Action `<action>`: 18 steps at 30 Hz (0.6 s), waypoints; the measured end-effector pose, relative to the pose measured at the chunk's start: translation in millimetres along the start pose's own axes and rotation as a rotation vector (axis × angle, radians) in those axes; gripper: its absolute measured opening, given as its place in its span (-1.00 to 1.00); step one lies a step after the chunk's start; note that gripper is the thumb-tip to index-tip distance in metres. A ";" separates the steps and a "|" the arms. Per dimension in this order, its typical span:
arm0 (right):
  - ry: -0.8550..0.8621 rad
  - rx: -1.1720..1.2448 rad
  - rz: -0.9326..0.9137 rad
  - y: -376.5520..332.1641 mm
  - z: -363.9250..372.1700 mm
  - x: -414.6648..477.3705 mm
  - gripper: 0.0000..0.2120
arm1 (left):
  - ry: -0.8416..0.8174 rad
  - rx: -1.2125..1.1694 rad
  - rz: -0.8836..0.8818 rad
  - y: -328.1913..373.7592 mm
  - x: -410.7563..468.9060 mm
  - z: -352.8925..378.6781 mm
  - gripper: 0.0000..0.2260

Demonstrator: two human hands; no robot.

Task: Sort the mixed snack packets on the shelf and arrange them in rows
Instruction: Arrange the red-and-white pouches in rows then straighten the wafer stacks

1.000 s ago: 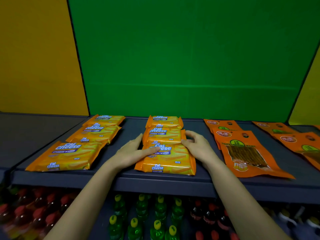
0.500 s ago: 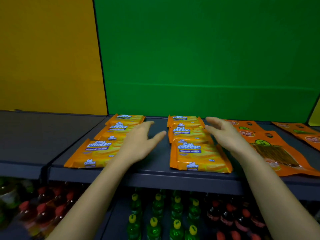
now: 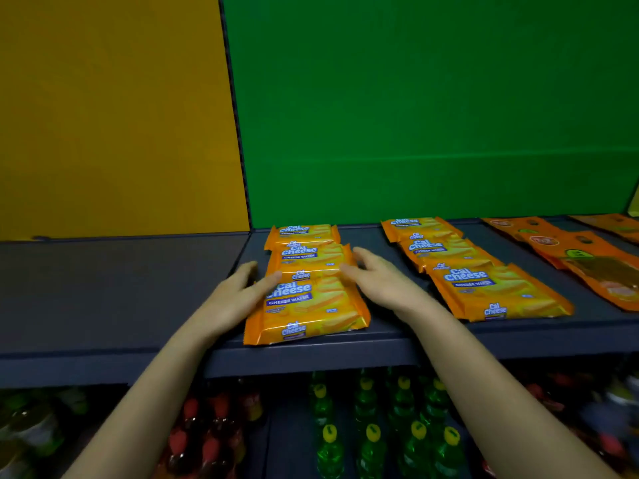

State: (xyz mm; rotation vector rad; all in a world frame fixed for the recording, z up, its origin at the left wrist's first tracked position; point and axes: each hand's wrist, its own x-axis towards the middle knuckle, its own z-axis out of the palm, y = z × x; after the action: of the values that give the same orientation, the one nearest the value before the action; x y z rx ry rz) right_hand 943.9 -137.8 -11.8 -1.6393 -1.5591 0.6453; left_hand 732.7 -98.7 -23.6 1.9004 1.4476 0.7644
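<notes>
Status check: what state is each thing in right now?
left Cal Cheese row: three packets flat, overlapping, between both hands.
right Cal Cheese row: three packets flat, overlapping, untouched.
orange pouches: flat, overlapping.
left hand: open, fingers touching the left row's left edge.
right hand: open, touching its right edge.
bottles: upright, capped.

wafer packets (image 3: 306, 307): glossy plastic film, you can see light glinting off the crinkly wrap
orange pouches (image 3: 567, 245): smooth shiny plastic (one has a clear window)
shelf (image 3: 311, 354): matt, smooth, dark; can't tell you the material
bottles (image 3: 371, 444): glossy see-through plastic
</notes>
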 end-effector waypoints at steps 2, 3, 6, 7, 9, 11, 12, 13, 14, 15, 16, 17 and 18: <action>0.028 -0.009 -0.003 0.0 11.0 0.3 -0.60 | -0.018 0.009 0.034 -3.4 0.6 2.4 -0.37; 0.054 -0.015 -0.005 0.2 14.4 1.1 -0.61 | -0.032 0.001 0.044 -4.0 1.4 3.3 -0.37; 0.083 -0.012 0.003 -0.4 19.6 1.0 -0.64 | -0.086 -0.056 0.078 -5.0 4.1 3.2 -0.50; 0.083 -0.009 0.001 -0.6 20.7 1.1 -0.65 | -0.099 -0.070 0.088 -6.1 5.6 2.8 -0.61; 0.093 -0.011 0.012 -1.9 22.4 0.8 -0.66 | -0.122 -0.099 0.096 -8.2 9.6 2.0 -0.72; 0.111 -0.014 0.024 -3.4 23.6 2.0 -0.62 | -0.140 -0.124 0.103 -8.3 13.2 0.4 -0.70; 0.116 -0.020 0.031 -4.2 24.3 2.3 -0.61 | -0.145 -0.130 0.105 -7.8 14.4 -0.5 -0.66; 0.122 -0.024 0.030 -3.7 25.6 3.6 -0.60 | -0.144 -0.135 0.109 -7.2 15.5 -1.3 -0.61; 0.127 -0.027 0.034 -3.9 26.6 3.9 -0.60 | -0.135 -0.132 0.112 -7.0 16.5 -1.7 -0.55; 0.137 -0.025 0.038 -3.6 27.4 4.3 -0.60 | -0.121 -0.127 0.112 -6.8 17.5 -2.3 -0.51; 0.145 -0.021 0.046 -4.2 28.0 3.9 -0.58 | -0.107 -0.124 0.113 -6.4 17.9 -2.9 -0.49; 0.156 -0.022 0.050 -3.7 28.9 4.4 -0.56 | -0.092 -0.115 0.117 -6.8 18.5 -3.0 -0.48; 0.159 -0.028 0.060 -4.7 29.1 3.9 -0.54 | -0.082 -0.107 0.117 -6.6 18.5 -3.1 -0.48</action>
State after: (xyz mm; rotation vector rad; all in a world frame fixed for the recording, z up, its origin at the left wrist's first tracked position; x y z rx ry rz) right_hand 918.4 -128.7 -24.2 -1.7204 -1.4151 0.5132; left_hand 730.6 -79.0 -25.3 1.9240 1.2307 0.7924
